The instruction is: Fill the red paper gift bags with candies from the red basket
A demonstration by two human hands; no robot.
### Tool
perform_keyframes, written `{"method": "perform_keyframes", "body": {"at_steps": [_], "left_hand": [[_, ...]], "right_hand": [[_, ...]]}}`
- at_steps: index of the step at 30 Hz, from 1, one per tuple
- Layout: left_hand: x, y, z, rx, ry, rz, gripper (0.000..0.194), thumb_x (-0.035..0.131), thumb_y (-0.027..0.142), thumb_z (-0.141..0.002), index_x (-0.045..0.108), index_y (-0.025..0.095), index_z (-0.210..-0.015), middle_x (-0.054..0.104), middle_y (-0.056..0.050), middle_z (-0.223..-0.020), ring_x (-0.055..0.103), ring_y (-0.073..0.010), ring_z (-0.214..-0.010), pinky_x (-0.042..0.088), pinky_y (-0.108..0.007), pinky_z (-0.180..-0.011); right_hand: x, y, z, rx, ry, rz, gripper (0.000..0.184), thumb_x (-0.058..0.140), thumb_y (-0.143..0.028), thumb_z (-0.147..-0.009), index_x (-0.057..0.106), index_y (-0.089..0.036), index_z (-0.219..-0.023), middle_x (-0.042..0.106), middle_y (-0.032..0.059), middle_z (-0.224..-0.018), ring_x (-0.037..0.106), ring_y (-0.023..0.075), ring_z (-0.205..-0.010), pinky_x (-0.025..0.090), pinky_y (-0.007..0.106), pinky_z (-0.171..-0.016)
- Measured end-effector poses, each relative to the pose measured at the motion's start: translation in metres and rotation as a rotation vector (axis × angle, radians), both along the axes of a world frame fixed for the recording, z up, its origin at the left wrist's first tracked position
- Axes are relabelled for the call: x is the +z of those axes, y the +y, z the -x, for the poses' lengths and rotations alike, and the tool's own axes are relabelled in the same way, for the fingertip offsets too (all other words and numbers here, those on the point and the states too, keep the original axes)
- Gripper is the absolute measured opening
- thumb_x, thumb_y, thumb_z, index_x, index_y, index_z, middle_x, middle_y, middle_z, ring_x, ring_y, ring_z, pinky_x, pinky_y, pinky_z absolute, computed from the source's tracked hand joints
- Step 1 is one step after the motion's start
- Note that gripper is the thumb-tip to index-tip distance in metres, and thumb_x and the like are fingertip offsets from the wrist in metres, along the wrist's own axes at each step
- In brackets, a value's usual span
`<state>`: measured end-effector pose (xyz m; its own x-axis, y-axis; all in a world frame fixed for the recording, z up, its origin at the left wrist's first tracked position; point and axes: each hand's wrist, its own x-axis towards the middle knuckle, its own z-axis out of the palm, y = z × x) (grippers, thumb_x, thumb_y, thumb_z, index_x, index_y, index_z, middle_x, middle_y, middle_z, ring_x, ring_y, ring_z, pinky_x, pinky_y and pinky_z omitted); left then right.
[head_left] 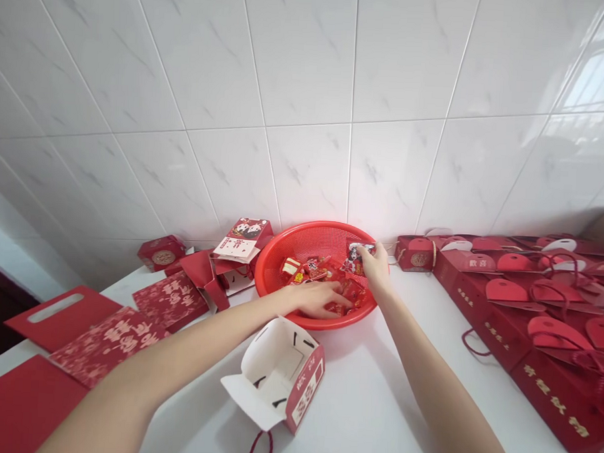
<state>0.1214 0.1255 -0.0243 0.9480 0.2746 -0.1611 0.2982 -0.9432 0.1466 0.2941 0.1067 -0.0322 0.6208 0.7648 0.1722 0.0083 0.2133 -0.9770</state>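
A red plastic colander basket [326, 229] stands against the wall and holds several wrapped candies [313, 270]. My left hand [321, 299] reaches over its front rim, fingers stretched out on the red-wrapped sweets. At the basket's right side my right hand [375, 264] pinches a dark and red candy packet [356, 259] printed with a cartoon figure. In front of the basket sits a red and white gift box [307, 387], its flaps up and its white inside bare apart from dark cord ends. A red cord loop hangs out at its near side.
Rows of closed red gift boxes [506, 355] fill the right side. A small red box [415, 253] stands between them and the basket. Flat red bags [107, 341] and a panda-printed box [246, 237] lie to the left. A tiled wall [304, 166] rises behind.
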Motion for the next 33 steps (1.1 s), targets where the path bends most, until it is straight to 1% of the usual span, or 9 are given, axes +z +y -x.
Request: {"method": "perform_keyframes", "body": {"at_steps": [2, 5, 8, 12, 21, 24, 28, 31, 33], "left_hand": [[-0.002, -0.004, -0.003, 0.032, 0.082, -0.048, 0.044, 0.059, 0.037, -0.094, 0.062, 0.035, -0.137, 0.059, -0.009, -0.122, 0.063, -0.0265, -0.105, 0.049, -0.032, -0.085], [-0.003, -0.003, -0.008, 0.13, 0.115, -0.076, 0.037, 0.066, 0.034, -0.087, 0.07, 0.032, -0.124, 0.059, -0.01, -0.123, 0.062, -0.0292, -0.107, 0.049, -0.033, -0.082], [-0.002, 0.005, -0.009, 0.222, 0.094, -0.056, 0.028, 0.065, 0.019, -0.082, 0.074, 0.025, -0.108, 0.065, -0.008, -0.115, 0.067, -0.0252, -0.096, 0.05, -0.03, -0.077], [-0.002, 0.023, -0.004, 0.332, 0.019, -0.049, 0.027, 0.062, 0.011, -0.08, 0.071, 0.021, -0.103, 0.073, -0.006, -0.102, 0.069, -0.0239, -0.094, 0.051, -0.029, -0.078], [0.001, 0.038, 0.003, 0.569, -0.251, -0.146, 0.055, 0.049, 0.003, -0.084, 0.052, 0.019, -0.136, 0.06, -0.013, -0.132, 0.062, -0.0254, -0.117, 0.05, -0.036, -0.095], [0.005, 0.036, 0.003, 0.533, -0.278, -0.155, 0.047, 0.054, 0.011, -0.088, 0.056, 0.017, -0.134, 0.055, -0.016, -0.136, 0.056, -0.0282, -0.123, 0.046, -0.04, -0.103], [0.007, 0.027, -0.001, 0.313, -0.174, -0.04, 0.026, 0.071, 0.032, -0.084, 0.074, 0.022, -0.108, 0.067, -0.006, -0.112, 0.064, -0.0239, -0.106, 0.048, -0.032, -0.097], [0.004, 0.019, -0.003, 0.187, -0.007, -0.013, 0.039, 0.075, 0.041, -0.08, 0.073, 0.029, -0.117, 0.067, -0.004, -0.115, 0.067, -0.0217, -0.098, 0.05, -0.027, -0.085], [0.002, 0.016, -0.005, 0.2, 0.073, -0.073, 0.045, 0.074, 0.04, -0.08, 0.069, 0.03, -0.124, 0.065, -0.006, -0.121, 0.066, -0.025, -0.103, 0.05, -0.03, -0.085]], "right_hand": [[0.0, 0.0, 0.0, -0.005, -0.003, 0.007, 0.02, 0.062, -0.038, -0.066, 0.052, -0.023, -0.075, 0.055, -0.0055, -0.065, 0.054, 0.0148, -0.06, 0.041, 0.027, -0.056], [0.001, 0.0, 0.0, -0.009, -0.002, 0.012, 0.021, 0.063, -0.038, -0.065, 0.049, -0.024, -0.073, 0.054, -0.0056, -0.064, 0.052, 0.0147, -0.06, 0.039, 0.027, -0.055], [0.0, 0.002, 0.0, -0.003, 0.005, 0.01, 0.02, 0.062, -0.038, -0.065, 0.05, -0.024, -0.073, 0.056, -0.0047, -0.066, 0.054, 0.0151, -0.063, 0.041, 0.027, -0.056], [0.001, 0.002, -0.001, 0.013, 0.019, 0.008, 0.02, 0.062, -0.037, -0.065, 0.049, -0.023, -0.072, 0.058, -0.0042, -0.067, 0.056, 0.0155, -0.063, 0.043, 0.027, -0.056], [0.003, 0.002, 0.001, 0.042, 0.068, -0.013, 0.021, 0.062, -0.038, -0.065, 0.048, -0.024, -0.074, 0.057, -0.0047, -0.066, 0.057, 0.0158, -0.061, 0.045, 0.028, -0.055], [0.002, 0.003, 0.001, 0.046, 0.075, -0.026, 0.022, 0.062, -0.039, -0.064, 0.051, -0.024, -0.076, 0.06, -0.0041, -0.07, 0.06, 0.0163, -0.066, 0.048, 0.028, -0.058], [0.001, 0.003, 0.0, 0.04, 0.077, -0.029, 0.023, 0.063, -0.04, -0.063, 0.053, -0.023, -0.076, 0.061, -0.0036, -0.071, 0.059, 0.0167, -0.067, 0.048, 0.029, -0.059], [0.0, 0.004, 0.0, 0.036, 0.072, -0.04, 0.021, 0.062, -0.039, -0.064, 0.053, -0.023, -0.076, 0.061, -0.0035, -0.07, 0.059, 0.0168, -0.068, 0.048, 0.029, -0.061], [-0.001, 0.005, 0.0, 0.027, 0.071, -0.048, 0.021, 0.062, -0.037, -0.064, 0.053, -0.023, -0.076, 0.062, -0.0034, -0.071, 0.06, 0.0169, -0.069, 0.048, 0.029, -0.062]]}}
